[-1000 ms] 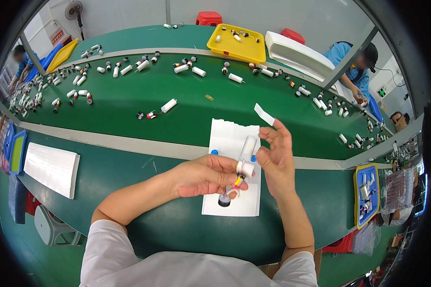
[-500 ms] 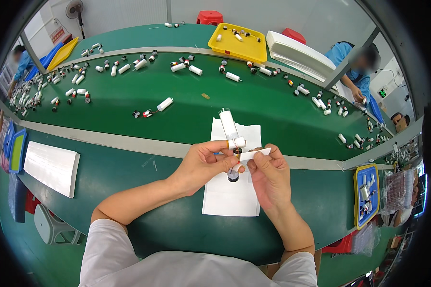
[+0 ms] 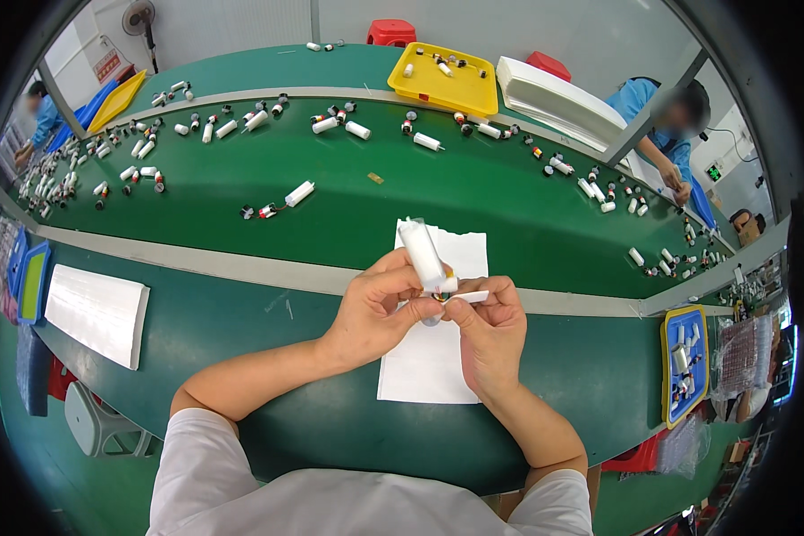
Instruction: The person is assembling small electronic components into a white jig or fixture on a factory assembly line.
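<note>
My left hand (image 3: 372, 311) is closed on a wired assembly with a white cylinder (image 3: 422, 255) that tilts up past the fingers. A small clear, rounded part (image 3: 431, 320) peeks out beneath the left thumb; the joint between the parts is mostly hidden. Pinched in my right hand (image 3: 494, 338) is a narrow white strip (image 3: 473, 297), its inner end against the assembly. The thumbs nearly meet there. Under both hands lies a white sheet of paper (image 3: 420, 380) on the green table.
Beyond a pale rail, a green conveyor belt (image 3: 330, 232) carries several similar white cylinders with wired ends. A white stack (image 3: 96, 313) lies at left, a blue tray (image 3: 685, 366) of parts at right. A yellow tray (image 3: 442, 76) stands at the back. Co-workers in blue sit on both sides.
My right hand has moved left and in, bringing the strip against the assembly. The white cylinder has tilted and shifted toward me. Parts on the belt have slid slightly left.
</note>
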The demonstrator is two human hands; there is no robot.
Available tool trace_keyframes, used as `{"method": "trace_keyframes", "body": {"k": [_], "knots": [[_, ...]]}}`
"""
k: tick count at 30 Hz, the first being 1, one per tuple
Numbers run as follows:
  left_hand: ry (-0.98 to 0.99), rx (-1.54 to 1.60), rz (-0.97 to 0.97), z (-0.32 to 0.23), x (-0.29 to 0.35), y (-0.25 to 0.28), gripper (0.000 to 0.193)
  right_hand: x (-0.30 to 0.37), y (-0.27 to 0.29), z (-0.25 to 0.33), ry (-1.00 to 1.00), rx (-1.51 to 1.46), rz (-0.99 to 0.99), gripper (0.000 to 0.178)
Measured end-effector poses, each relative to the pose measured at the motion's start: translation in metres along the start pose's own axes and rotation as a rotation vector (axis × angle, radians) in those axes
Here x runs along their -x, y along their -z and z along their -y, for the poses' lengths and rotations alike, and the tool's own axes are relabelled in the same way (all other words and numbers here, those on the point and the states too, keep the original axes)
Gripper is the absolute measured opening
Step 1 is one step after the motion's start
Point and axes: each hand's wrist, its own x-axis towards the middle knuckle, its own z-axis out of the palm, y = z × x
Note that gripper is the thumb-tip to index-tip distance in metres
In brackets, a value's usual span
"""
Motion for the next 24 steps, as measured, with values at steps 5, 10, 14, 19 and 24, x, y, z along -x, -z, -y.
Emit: {"method": "trace_keyframes", "body": {"k": [5,10,14,19,24], "knots": [[-0.317,-0.211,0.257,-0.009,-0.010,-0.003,0.019,-0.011,0.023,0.012,-0.558,-0.323,0.190,0.020],[-0.383,-0.482,0.336,-0.005,-0.012,-0.003,0.017,-0.003,0.027,-0.004,-0.210,0.111,0.127,0.013],[-0.680,-0.790,0.393,0.000,-0.011,-0.012,0.016,-0.016,0.038,-0.011,-0.454,0.157,-0.041,0.017],[-0.329,-0.708,0.028,0.008,-0.023,0.003,0.017,-0.063,0.063,-0.004,-0.358,0.096,-0.090,0.057],[-0.147,-1.012,-0.370,0.016,-0.054,0.067,0.039,-0.150,0.123,0.003,-0.060,0.446,-0.068,0.076]]}}
